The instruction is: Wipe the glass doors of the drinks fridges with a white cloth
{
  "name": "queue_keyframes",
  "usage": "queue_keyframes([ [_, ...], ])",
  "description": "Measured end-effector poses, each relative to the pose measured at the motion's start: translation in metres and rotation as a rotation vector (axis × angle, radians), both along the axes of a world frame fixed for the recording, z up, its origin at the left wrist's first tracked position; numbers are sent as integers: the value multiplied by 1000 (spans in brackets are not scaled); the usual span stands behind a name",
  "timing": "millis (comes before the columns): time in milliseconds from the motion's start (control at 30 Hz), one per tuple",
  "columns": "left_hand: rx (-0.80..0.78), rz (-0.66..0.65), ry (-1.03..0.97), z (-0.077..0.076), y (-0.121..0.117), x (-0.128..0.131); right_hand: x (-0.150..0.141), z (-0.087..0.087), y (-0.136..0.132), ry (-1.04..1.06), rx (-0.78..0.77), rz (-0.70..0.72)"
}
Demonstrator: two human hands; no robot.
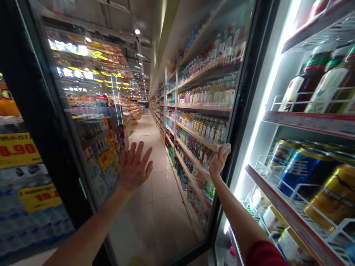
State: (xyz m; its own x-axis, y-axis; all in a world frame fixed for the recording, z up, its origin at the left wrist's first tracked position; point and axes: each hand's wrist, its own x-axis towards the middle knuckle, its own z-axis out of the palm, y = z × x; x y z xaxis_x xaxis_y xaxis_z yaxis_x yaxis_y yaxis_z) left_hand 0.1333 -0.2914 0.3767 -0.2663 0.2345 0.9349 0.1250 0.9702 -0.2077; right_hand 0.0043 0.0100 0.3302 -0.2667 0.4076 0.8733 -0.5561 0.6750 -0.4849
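An open cooler door (239,105) with a black frame and see-through glass stands in front of me. My left hand (136,162) is raised against the middle of the glass, its fingers spread and nothing in it. Whether the palm presses on the pane I cannot tell. Near the frame at the door's right side, my right hand (217,162) grips a whitish crumpled cloth (226,148) against the glass. Part of the cloth is hidden by the fingers.
To the right, lit cooler shelves hold dark bottles (295,83) and beer cans (303,171) behind wire rails. Bottle shelves (205,105) and a tiled aisle (149,207) show through the glass. Yellow price signs (19,149) hang at the left over packed goods.
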Motion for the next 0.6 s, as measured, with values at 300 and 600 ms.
queue_keyframes([
  [300,-17,30,31,3,-1,0,22,16,-35,173,721,226],
  [600,-4,20,77,5,4,4,7,63,-26,222,513,175],
])
